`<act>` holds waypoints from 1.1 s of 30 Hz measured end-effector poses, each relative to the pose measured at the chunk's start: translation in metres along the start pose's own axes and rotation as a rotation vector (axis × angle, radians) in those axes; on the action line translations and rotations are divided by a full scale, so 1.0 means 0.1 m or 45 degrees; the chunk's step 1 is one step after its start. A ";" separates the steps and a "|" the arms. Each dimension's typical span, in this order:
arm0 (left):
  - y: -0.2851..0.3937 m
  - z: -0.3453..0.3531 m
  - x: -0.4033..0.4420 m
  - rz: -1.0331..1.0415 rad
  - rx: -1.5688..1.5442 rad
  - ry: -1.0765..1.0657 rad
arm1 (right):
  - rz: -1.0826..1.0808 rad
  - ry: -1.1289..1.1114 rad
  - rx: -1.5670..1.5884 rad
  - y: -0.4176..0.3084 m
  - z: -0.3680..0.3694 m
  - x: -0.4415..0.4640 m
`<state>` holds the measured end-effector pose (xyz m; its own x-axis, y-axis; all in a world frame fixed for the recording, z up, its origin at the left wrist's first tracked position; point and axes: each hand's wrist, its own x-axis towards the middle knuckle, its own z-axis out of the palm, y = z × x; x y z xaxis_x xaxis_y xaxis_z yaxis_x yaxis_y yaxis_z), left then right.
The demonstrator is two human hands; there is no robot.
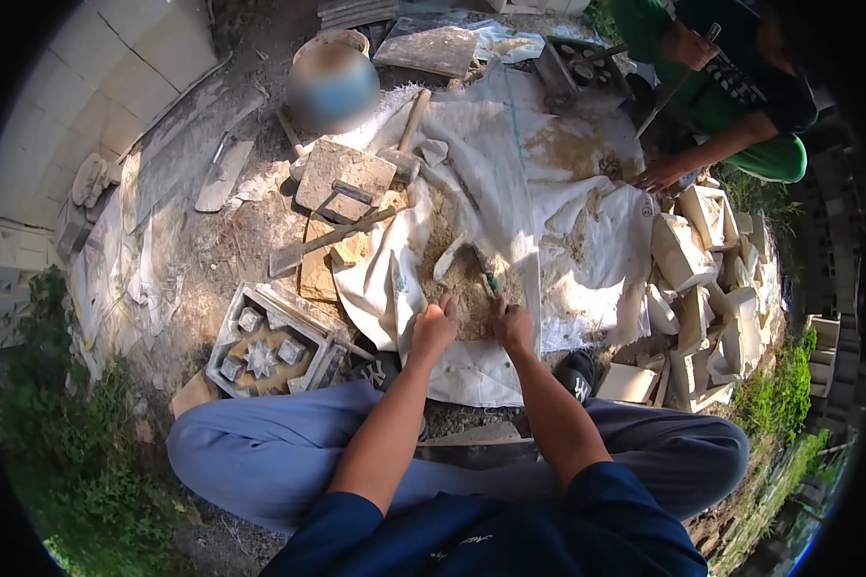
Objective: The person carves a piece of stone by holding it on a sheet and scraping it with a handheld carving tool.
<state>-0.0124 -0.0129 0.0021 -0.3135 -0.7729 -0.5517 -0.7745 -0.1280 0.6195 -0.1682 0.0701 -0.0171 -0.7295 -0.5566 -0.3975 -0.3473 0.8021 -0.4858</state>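
My left hand (435,327) is closed over the sandy middle of the white sheet (587,231); what its fingers hold, if anything, is too small to make out. Just to its right, my right hand (513,323) grips a green-handled tool (492,281) that points up and away, its far end lying near the sand. A pale curved piece (449,256) rests beyond both hands, left of the tool. Sandy material (467,293) lies between and beyond my hands.
At upper right a co-worker (779,106) holds a thin rod, other hand on the sheet. Pale cast blocks (707,288) are piled at right. A mould with star shapes (260,360) sits left, below a hammer (308,248) and stone slab (344,177). A bucket (333,87) stands behind.
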 end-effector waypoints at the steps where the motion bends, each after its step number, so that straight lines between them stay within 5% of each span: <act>1: -0.02 0.00 0.01 0.000 0.000 0.009 | 0.001 0.000 0.005 0.01 0.01 0.01; 4: -0.03 0.00 0.02 -0.138 -0.125 -0.022 | 0.122 -0.041 0.183 -0.05 -0.07 0.05; 11: 0.10 -0.11 -0.09 -0.079 0.003 -0.078 | -0.121 0.236 0.488 -0.20 -0.22 0.04; 14: 0.02 -0.03 -0.02 -0.018 -0.021 -0.039 | -0.062 0.197 0.204 -0.04 -0.10 -0.03; 15: -0.01 0.00 0.00 -0.003 -0.043 -0.027 | 0.116 -0.007 0.093 0.02 -0.07 -0.01; 19: -0.01 -0.02 0.00 0.032 -0.048 0.040 | 0.130 0.045 0.043 0.12 -0.02 -0.01; 27: 0.27 -0.26 -0.14 -0.293 -0.042 -0.178 | -0.117 0.209 0.520 -0.13 -0.25 -0.05; 33: 0.12 -0.13 -0.07 -0.049 0.001 0.011 | 0.068 0.107 0.025 0.16 -0.02 -0.07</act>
<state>-0.0124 -0.0171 0.0210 -0.2785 -0.7726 -0.5705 -0.7864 -0.1575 0.5973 -0.1696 0.0871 -0.0206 -0.7937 -0.4927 -0.3568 -0.2959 0.8252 -0.4812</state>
